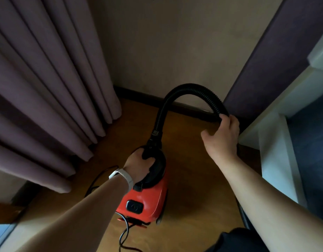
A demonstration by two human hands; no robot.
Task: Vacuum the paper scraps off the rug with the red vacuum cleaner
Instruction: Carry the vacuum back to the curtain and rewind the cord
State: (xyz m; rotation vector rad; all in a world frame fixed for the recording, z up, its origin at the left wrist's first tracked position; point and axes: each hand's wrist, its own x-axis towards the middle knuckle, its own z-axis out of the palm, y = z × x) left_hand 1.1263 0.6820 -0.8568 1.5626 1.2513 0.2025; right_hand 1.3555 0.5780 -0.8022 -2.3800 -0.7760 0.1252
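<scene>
The red vacuum cleaner (149, 200) stands on the wooden floor in the lower middle, with a black top and a black button panel. My left hand (139, 166), with a white band on the wrist, is closed around the black carry handle on its top. A black ribbed hose (184, 90) arches up from the vacuum's front and over to the right. My right hand (222, 137) grips the hose where it comes down. Neither the rug nor any paper scraps are in view.
Purple curtains (48, 97) hang at the left, down to the floor. A beige wall with a dark skirting board (139, 95) closes the back. A white bed frame (277, 139) and dark headboard stand at the right. The black power cord (124, 233) trails on the floor.
</scene>
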